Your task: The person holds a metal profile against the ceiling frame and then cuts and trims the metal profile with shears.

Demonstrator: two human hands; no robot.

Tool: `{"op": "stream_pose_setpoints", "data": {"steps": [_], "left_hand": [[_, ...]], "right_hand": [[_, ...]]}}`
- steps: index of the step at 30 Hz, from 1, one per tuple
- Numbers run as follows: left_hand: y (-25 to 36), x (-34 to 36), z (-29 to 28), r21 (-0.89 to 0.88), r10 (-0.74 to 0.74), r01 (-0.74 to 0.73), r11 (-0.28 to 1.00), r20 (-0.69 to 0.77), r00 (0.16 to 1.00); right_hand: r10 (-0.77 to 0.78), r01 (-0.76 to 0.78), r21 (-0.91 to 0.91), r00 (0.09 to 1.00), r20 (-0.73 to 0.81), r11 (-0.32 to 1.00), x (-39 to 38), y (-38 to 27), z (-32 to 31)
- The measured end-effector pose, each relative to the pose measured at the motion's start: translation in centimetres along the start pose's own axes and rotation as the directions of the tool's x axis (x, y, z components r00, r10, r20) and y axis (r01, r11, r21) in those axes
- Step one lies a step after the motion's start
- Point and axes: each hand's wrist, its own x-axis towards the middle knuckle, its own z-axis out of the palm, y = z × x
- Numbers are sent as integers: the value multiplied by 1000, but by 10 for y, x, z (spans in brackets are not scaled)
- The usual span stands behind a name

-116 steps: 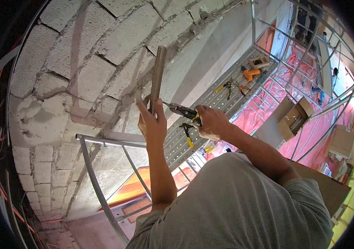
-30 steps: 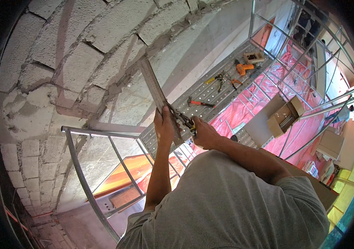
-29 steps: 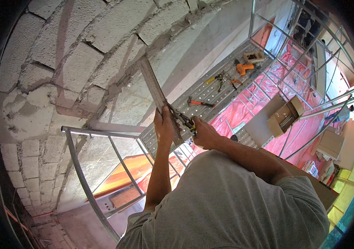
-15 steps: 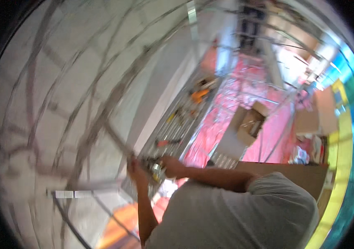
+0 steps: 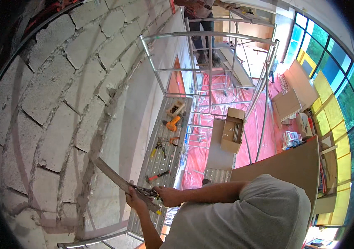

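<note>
My left hand (image 5: 135, 201) is closed round a long, narrow grey-brown strip (image 5: 112, 174), near its lower end. The strip slants up and left toward the block wall. My right hand (image 5: 169, 196) grips a dark plier-like hand tool (image 5: 147, 191), whose head lies against the strip beside my left fingers. Whether the jaws bite on the strip I cannot tell. Something yellow shows at the strip's lower end. Below the hands runs a perforated metal scaffold platform (image 5: 147, 162), with a red-handled hammer (image 5: 157, 176) lying just beyond them.
Farther along the platform lie pliers (image 5: 159, 148), an orange power drill (image 5: 172, 123) and a small open box (image 5: 175, 108). Block wall (image 5: 56, 120) rises at left. Scaffold rails (image 5: 210, 35) cross ahead, a person (image 5: 202, 27) beyond. An open cardboard box (image 5: 232, 130) stands right, above pink floor sheeting (image 5: 264, 143).
My view has swung and steadied from a blur, bringing the scaffold rails and the person into sight. Both hands stay together at the strip and the tool.
</note>
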Motion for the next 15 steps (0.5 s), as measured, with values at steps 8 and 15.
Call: {"op": "stream_pose_setpoints", "data": {"steps": [8, 15], "left_hand": [[14, -2, 11, 107, -49, 40, 993, 91, 995], [-1, 7, 4, 101, 41, -43, 994, 22, 999]], "right_hand": [[-35, 39, 52, 996, -85, 998, 5, 17, 3], [-63, 64, 24, 996, -62, 998, 12, 11, 3]]}}
